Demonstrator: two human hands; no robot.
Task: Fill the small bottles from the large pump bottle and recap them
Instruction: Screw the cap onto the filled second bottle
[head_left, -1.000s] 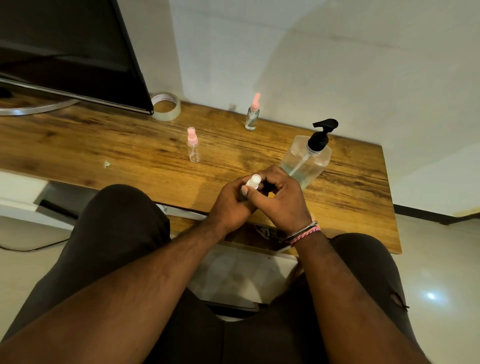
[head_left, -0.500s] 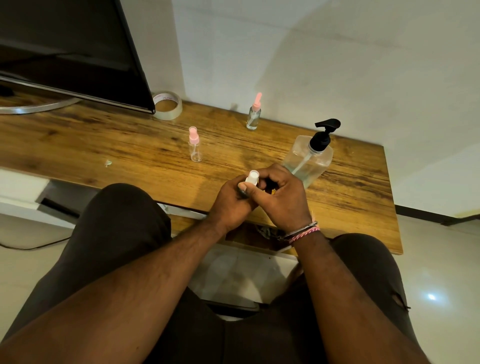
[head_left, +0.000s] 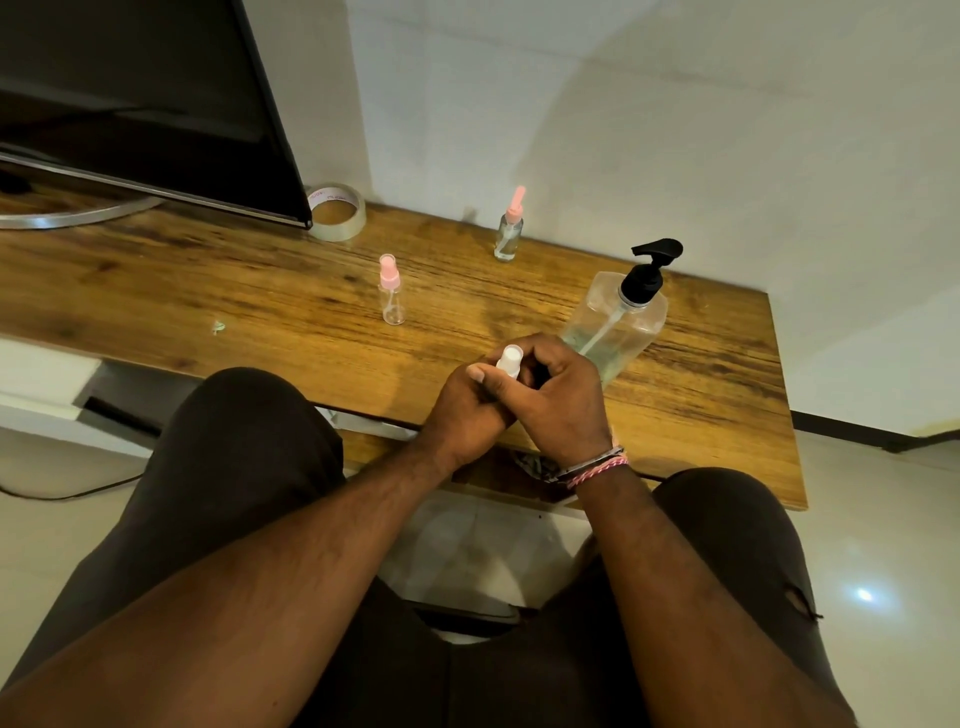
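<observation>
I count three small bottles: two pink-capped ones (head_left: 390, 291) (head_left: 509, 228) standing, and a white-capped bottle (head_left: 509, 360) clasped by my left hand (head_left: 465, 410) and right hand (head_left: 556, 402); one pump bottle (head_left: 618, 317).

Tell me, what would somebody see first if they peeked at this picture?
First, the two hands, left hand and right hand, bunched together at the near edge of the wooden desk, closed around a small white-topped bottle. Just behind them stands the big clear pump bottle with its black pump. Farther back stand two small pink-topped bottles.
</observation>
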